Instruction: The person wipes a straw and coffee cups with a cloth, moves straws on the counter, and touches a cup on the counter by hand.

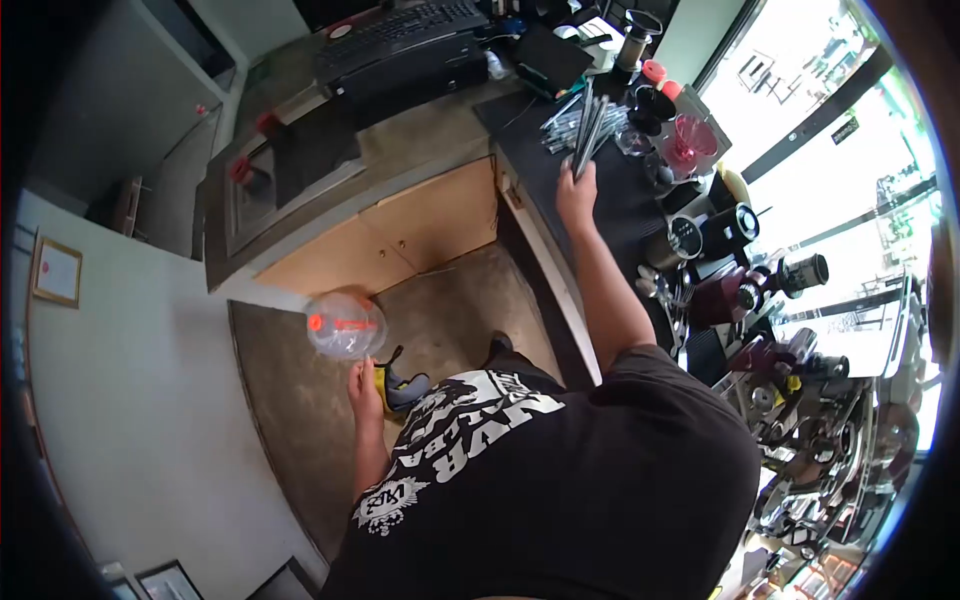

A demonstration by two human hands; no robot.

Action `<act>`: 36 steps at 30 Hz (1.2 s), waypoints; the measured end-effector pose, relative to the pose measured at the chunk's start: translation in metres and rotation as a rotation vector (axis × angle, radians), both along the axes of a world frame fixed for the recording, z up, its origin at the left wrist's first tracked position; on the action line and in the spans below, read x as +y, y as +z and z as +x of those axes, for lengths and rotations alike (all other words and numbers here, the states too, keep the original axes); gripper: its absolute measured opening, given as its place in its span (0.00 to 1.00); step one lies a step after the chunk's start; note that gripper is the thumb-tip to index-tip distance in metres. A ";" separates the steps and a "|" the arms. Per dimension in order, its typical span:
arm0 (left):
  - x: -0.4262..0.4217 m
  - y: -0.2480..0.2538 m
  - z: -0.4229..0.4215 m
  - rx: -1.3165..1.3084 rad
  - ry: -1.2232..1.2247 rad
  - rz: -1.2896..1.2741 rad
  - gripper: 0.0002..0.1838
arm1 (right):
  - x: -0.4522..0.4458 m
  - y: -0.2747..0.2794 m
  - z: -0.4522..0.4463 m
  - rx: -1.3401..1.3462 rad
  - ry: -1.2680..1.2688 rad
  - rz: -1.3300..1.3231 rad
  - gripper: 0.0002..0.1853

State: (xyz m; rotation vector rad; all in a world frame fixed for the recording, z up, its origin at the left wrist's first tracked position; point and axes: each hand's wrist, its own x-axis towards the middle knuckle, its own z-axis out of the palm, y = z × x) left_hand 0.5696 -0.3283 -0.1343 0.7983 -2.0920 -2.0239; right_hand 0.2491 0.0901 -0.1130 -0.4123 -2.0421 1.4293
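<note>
My right hand [577,195] is closed around the lower end of a bundle of slim grey sticks [592,130], which look like wrapped straws. It is held over the dark counter, beside a loose pile of similar silvery sticks [562,130]. My left hand [367,388] hangs low on the other side, its fingers drawn together; whether anything is between them is hard to see. Right next to it is a yellow and grey item [402,390] with a black loop, whose kind I cannot make out. A large clear water jug [347,328] with an orange cap lies just beyond that hand.
Glass cups, a pink dripper [690,140], a metal pitcher [682,240] and coffee makers [735,295] crowd the counter [625,205] near the window. Wooden cabinet doors [400,245] stand ahead, under a sink [290,185]. A black machine [410,75] sits at the back.
</note>
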 end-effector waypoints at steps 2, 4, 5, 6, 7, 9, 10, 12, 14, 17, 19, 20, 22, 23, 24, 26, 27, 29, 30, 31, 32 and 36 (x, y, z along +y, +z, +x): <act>0.003 0.002 -0.037 0.033 -0.096 -0.048 0.12 | 0.045 -0.017 -0.072 -0.083 -0.058 0.055 0.15; 0.015 0.012 -0.069 0.021 -0.133 -0.045 0.12 | 0.053 0.020 -0.084 -0.336 -0.069 -0.292 0.36; 0.021 0.013 -0.082 0.010 -0.164 -0.046 0.12 | 0.064 -0.003 -0.101 -0.439 -0.136 -0.138 0.48; 0.026 0.012 -0.093 0.009 -0.176 -0.044 0.12 | 0.075 -0.023 -0.118 -0.538 -0.205 0.014 0.59; 0.031 0.011 -0.105 0.040 -0.202 -0.049 0.12 | 0.068 -0.015 -0.109 -0.551 -0.172 0.011 0.68; 0.038 0.010 -0.123 0.045 -0.234 0.006 0.11 | 0.041 -0.007 -0.085 -0.576 -0.226 0.169 0.68; 0.035 0.006 -0.133 0.035 -0.249 0.010 0.11 | 0.027 -0.026 -0.074 -0.519 -0.241 0.207 0.68; 0.027 -0.004 -0.157 -0.048 -0.225 0.151 0.08 | -0.011 -0.079 -0.043 -0.238 -0.253 0.454 0.56; 0.026 -0.001 -0.189 -0.044 -0.294 0.133 0.08 | -0.060 -0.078 0.009 -0.112 -0.116 0.568 0.50; 0.030 0.005 -0.246 -0.006 -0.488 0.183 0.13 | -0.105 -0.055 0.058 -0.127 0.374 0.401 0.48; 0.031 0.005 -0.291 0.035 -0.693 0.233 0.15 | -0.117 -0.027 0.061 -0.369 0.721 0.009 0.50; 0.032 0.009 -0.313 -0.011 -0.761 0.348 0.14 | -0.121 -0.010 0.054 -0.535 0.831 -0.168 0.52; 0.043 0.032 -0.355 -0.045 -0.932 0.510 0.15 | -0.135 0.008 0.035 -0.334 0.787 0.161 0.56; 0.046 0.039 -0.372 -0.031 -1.014 0.591 0.15 | -0.143 0.017 0.025 -0.278 0.776 0.190 0.57; 0.050 0.047 -0.389 -0.018 -1.097 0.672 0.16 | -0.151 0.027 0.014 -0.222 0.762 0.219 0.59; 0.055 0.072 -0.421 -0.055 -1.210 0.773 0.16 | -0.178 0.033 -0.003 -0.213 0.611 0.165 0.46; 0.056 0.075 -0.436 0.007 -1.324 0.735 0.15 | -0.187 0.025 -0.014 -0.394 0.593 -0.045 0.38; 0.054 0.085 -0.459 0.089 -1.422 0.653 0.13 | -0.207 0.023 -0.026 -0.520 0.469 -0.261 0.19; 0.050 0.082 -0.469 0.081 -1.405 0.663 0.13 | -0.213 0.015 -0.029 -0.537 0.479 -0.262 0.19; 0.044 0.076 -0.478 0.098 -1.326 0.611 0.12 | -0.218 0.003 -0.031 -0.465 0.421 -0.284 0.20; 0.035 0.068 -0.486 0.113 -1.232 0.553 0.11 | -0.221 -0.007 -0.033 -0.395 0.379 -0.307 0.21; -0.033 0.052 -0.506 0.131 -0.995 0.532 0.11 | -0.239 -0.004 -0.047 -0.425 0.403 -0.198 0.38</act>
